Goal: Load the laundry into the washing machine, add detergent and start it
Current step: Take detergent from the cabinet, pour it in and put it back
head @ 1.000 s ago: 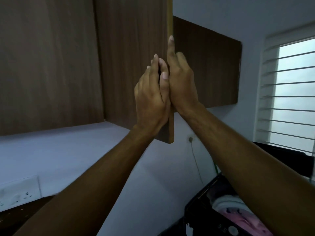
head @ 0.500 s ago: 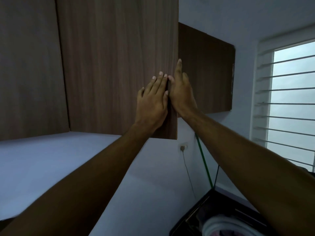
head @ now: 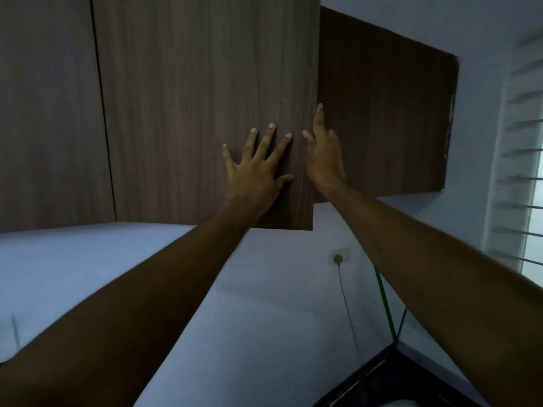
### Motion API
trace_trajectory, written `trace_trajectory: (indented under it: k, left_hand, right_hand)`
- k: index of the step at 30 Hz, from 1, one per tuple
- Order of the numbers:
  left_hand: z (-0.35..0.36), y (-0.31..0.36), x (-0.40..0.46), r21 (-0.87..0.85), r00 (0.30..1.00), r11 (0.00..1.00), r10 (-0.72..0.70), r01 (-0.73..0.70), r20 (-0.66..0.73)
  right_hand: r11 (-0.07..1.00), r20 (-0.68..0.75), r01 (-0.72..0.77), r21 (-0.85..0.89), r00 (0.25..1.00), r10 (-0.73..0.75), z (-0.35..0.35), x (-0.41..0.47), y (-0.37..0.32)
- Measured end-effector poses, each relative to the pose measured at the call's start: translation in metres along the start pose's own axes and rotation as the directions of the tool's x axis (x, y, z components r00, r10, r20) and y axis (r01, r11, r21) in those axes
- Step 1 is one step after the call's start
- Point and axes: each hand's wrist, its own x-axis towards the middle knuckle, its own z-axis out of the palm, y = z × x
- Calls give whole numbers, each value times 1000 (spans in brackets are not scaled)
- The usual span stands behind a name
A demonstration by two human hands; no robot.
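Head view: two hands on a wood-grain cupboard door

Both bare arms reach up to a wall cupboard door (head: 205, 113), a flat rectangular panel with dark, matte, vertical wood grain. The left hand (head: 255, 168) lies palm-flat on the door's face, its fingers (head: 271, 136) straight and spread, grasping nothing. The right hand (head: 323, 154) sits at the door's right edge, forefinger pointing up along it; whether its other fingers hook behind the edge cannot be told. Further right is a second brown panel (head: 388, 113). Below is smooth pale wall with a socket (head: 340, 257) and thin cord. At the bottom right, the washing machine (head: 396, 377) shows a glossy black corner.
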Motion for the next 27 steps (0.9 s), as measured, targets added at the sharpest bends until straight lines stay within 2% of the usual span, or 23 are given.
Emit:
trace_trajectory:
  k: [2, 6, 11, 15, 19, 23, 27]
  left_hand:
    - [11, -7, 6, 39, 1000, 999, -14, 14, 17]
    - [24, -8, 20, 39, 999, 999, -11, 9, 40]
    - [44, -15, 36, 69, 999, 998, 6, -10, 51]
    - [59, -20, 45, 105, 998, 994, 14, -19, 55]
    - [74, -27, 59, 120, 997, 991, 48, -55, 59]
    - [91, -33, 77, 159, 995, 983, 91, -95, 38]
    - [106, -35, 91, 184, 993, 975, 118, -122, 29]
  right_hand:
    - [999, 32, -23, 22, 999, 22, 2, 8, 10]
    - [999, 65, -5, -43, 998, 8, 8, 12, 26]
    - [990, 12, 13, -139, 1000, -11, 26, 20, 48]
    - [992, -36, -7, -129, 999, 3, 40, 30, 57]
    - [997, -83, -75, -1, 994, 74, 53, 51, 70]
    - [983, -76, -21, -183, 997, 7, 70, 62, 84]
    - [958, -8, 5, -286, 1000, -8, 86, 68, 99]
